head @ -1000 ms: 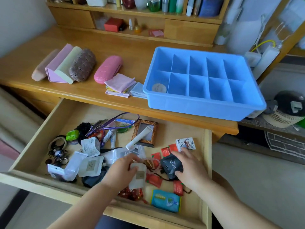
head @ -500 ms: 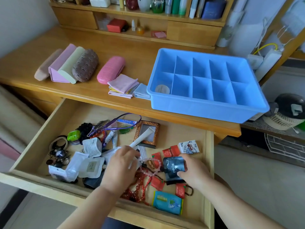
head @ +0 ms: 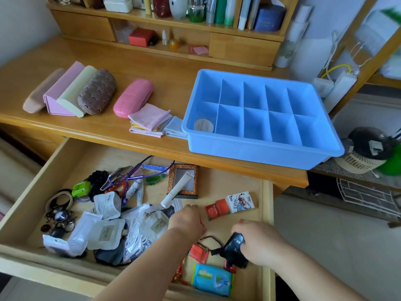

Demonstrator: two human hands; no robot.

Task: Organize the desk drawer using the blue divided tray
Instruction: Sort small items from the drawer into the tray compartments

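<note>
Left hand [head: 186,220] curled downward; right hand [head: 258,242] gripping, both arms extended

A wooden desk with its drawer [head: 267,213] pulled open toward the viewer. On the desktop, at right, sits a blue tray [head: 249,148] split into ten compartments; a round white disc [head: 203,125] lies in its near-left one. Left of the tray are folded cloths [head: 149,118] and a row of glasses cases [head: 95,92]. The drawer holds a clutter of sachets, tubes, hair ties and a small framed mirror [head: 184,179]. The left hand [head: 187,220] reaches down among red packets [head: 217,210]. The right hand [head: 260,242] grips a black pouch [head: 233,249] near the drawer's right side.
</note>
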